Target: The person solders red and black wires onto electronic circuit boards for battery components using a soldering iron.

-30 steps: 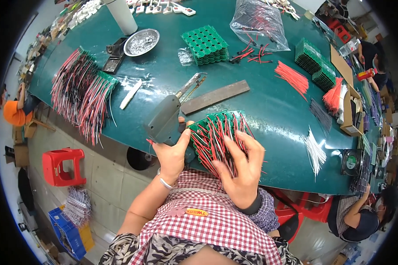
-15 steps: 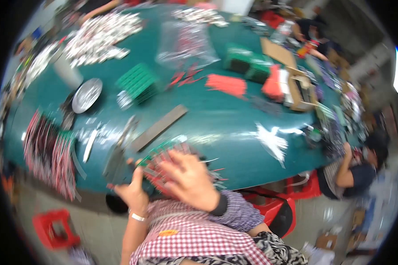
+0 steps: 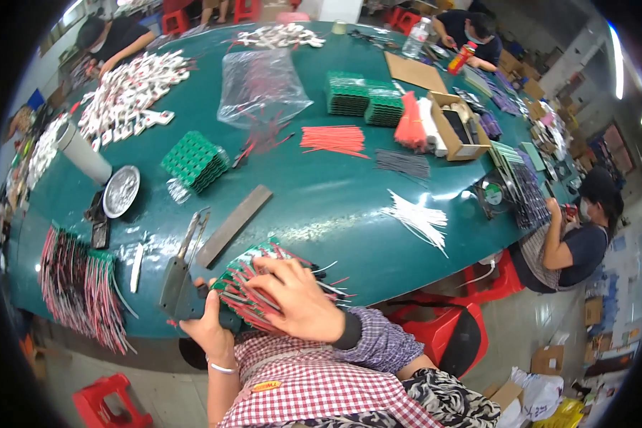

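A green circuit board panel point(image 3: 230, 274) with many red, black and white wires point(image 3: 250, 294) lies tilted at the table's near edge, against my body. My right hand point(image 3: 301, 303) rests on the wires, fingers bent and spread. At the panel's lower left, my left hand point(image 3: 210, 334) has its thumb raised near the board edge and a finger pointing left; its other fingers are partly hidden. Beside it lies a grey soldering gun point(image 3: 175, 284) with a metal tip. A flat grey bar point(image 3: 235, 225) is just beyond the panel.
At left are a wired board stack point(image 3: 85, 285), a white stick point(image 3: 137, 267), a metal bowl point(image 3: 122, 191) and a pale cylinder point(image 3: 84, 153). Green boards point(image 3: 194, 161), red tubes point(image 3: 333, 138) and white tubes point(image 3: 419, 220) lie farther off. A co-worker point(image 3: 578, 235) sits at right.
The whole view has shifted and sharpened. My right hand's fingers, flatter over the wires before, are now more bent. My left hand stays beside the panel.
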Demonstrator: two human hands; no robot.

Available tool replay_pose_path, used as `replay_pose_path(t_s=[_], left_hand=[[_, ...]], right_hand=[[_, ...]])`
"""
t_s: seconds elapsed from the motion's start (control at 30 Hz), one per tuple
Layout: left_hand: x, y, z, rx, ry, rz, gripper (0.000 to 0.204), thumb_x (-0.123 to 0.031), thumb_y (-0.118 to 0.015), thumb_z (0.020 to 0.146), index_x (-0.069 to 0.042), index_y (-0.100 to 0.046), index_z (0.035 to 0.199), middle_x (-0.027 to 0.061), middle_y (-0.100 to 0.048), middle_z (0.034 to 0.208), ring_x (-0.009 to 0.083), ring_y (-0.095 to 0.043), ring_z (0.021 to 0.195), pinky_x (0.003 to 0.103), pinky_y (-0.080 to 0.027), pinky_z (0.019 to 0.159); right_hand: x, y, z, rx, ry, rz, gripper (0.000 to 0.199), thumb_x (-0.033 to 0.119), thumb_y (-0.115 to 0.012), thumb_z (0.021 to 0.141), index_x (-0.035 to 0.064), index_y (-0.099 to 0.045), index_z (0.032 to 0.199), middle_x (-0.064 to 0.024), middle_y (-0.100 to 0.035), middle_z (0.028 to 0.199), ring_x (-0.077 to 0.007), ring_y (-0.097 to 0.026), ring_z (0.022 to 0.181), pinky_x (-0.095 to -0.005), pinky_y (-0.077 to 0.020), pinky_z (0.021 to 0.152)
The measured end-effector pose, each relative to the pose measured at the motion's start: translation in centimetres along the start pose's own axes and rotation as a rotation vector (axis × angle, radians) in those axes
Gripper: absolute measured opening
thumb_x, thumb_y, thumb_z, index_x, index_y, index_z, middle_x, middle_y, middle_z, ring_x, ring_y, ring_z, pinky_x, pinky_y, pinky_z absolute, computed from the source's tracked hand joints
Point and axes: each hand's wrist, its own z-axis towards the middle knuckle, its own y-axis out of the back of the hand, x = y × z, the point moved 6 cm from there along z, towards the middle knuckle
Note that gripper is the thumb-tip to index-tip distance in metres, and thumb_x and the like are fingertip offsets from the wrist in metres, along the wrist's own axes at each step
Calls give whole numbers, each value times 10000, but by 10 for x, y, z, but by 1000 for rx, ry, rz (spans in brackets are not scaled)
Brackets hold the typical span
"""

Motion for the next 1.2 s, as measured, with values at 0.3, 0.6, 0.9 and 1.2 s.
replay_pose_path(t_s=[0.3,0.6,0.9,1.2], left_hand=[[1,10,12,-102,36,18,453,142,-653,832,6,-536,1248,109,-633,1124,238,-695,971,285,-554,744],[-3,10,8,-111,-2,-2,423,146,-664,825,37,-560,1220,125,-644,1116,255,-700,978,350,-571,858],[-4,0,0,-70,-57,5,394,126,-664,841,45,-562,1213,124,-650,1113,231,-696,990,324,-571,855],[-1,-1,-2,-77,-81,52,379,105,-666,857,35,-564,1215,101,-648,1126,206,-695,986,307,-561,852]], right_hand=[[-6,98,3,-86,-31,81,518,34,-779,656,63,-625,1149,-212,-464,1390,-394,-467,1301,-448,-395,1077],[-37,60,28,-71,18,-349,651,129,-843,674,95,-576,1268,-174,-492,1369,-367,-492,1213,-472,-420,987],[23,-40,2,-13,-16,-204,698,190,-784,770,26,-498,1386,-224,-462,1383,-410,-463,1199,-490,-401,997],[39,-52,-11,-81,167,-86,460,-73,-661,741,-86,-605,1197,-221,-586,1204,-348,-595,984,-403,-523,816]])
